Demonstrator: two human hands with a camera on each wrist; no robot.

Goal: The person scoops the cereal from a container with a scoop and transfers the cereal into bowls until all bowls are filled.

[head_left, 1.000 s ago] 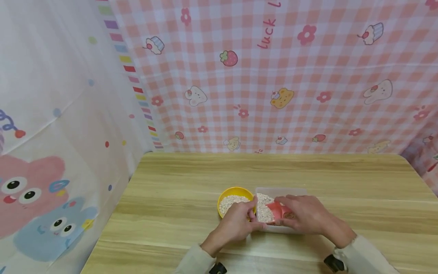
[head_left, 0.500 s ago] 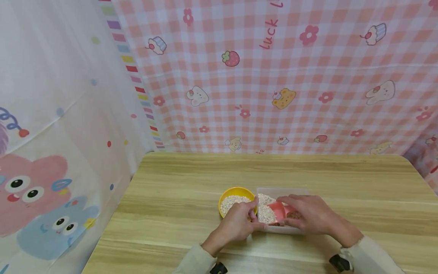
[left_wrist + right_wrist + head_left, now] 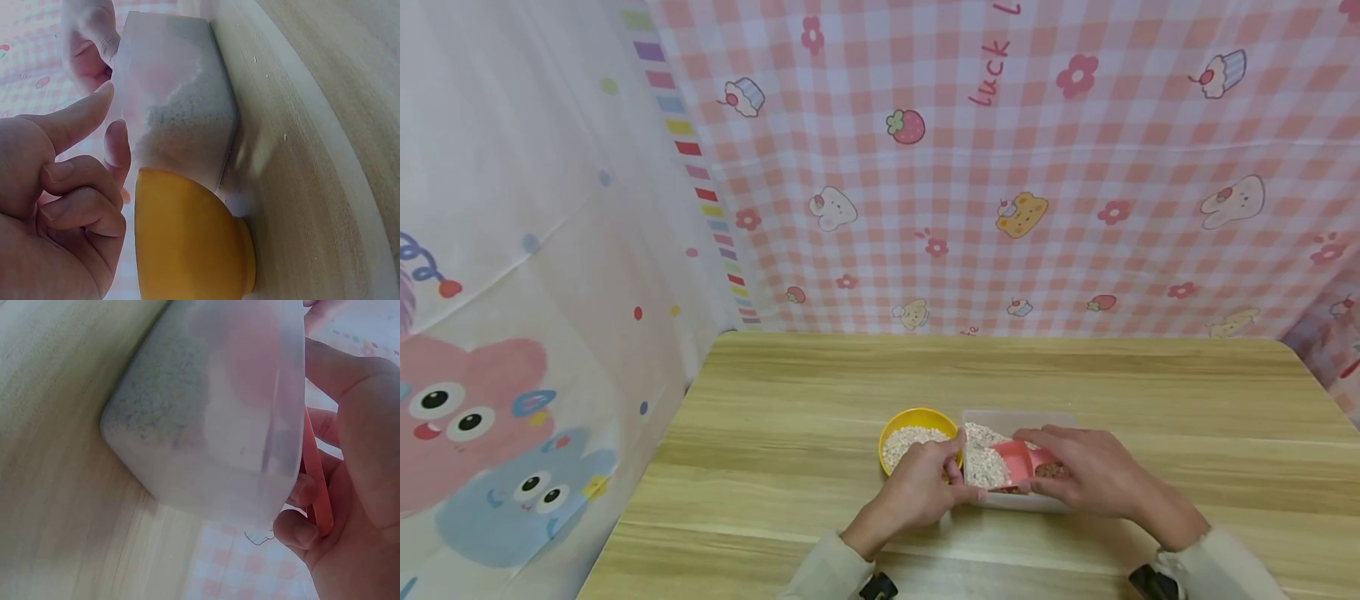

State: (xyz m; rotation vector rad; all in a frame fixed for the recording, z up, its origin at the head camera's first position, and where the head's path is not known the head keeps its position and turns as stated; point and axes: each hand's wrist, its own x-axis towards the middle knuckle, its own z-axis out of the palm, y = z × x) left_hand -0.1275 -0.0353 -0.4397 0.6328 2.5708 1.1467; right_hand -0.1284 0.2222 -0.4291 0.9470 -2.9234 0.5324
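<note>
A clear plastic box (image 3: 1052,502) stands on the table, with pale oat-like flakes (image 3: 983,467) heaped at its left side. My left hand (image 3: 921,483) grips its left rim near the front corner, the thumb along the front and the index finger along the side. Inside the box lies a red plastic piece (image 3: 1017,460) with a divider, shaped like a small tray, with brown grains (image 3: 1051,472) in its right part. My right hand (image 3: 1093,471) holds this piece, fingers curled round its red edge (image 3: 319,487) in the right wrist view.
A yellow bowl (image 3: 187,237) with similar pale flakes stands close against the box's left side, partly under my left hand. A few crumbs (image 3: 285,137) lie on the wooden table (image 3: 790,483). Patterned cloth (image 3: 865,167) hangs behind the table's far edge.
My right hand has moved slightly right with the red piece, showing more of the flakes and brown grains. My left hand keeps its grip on the box.
</note>
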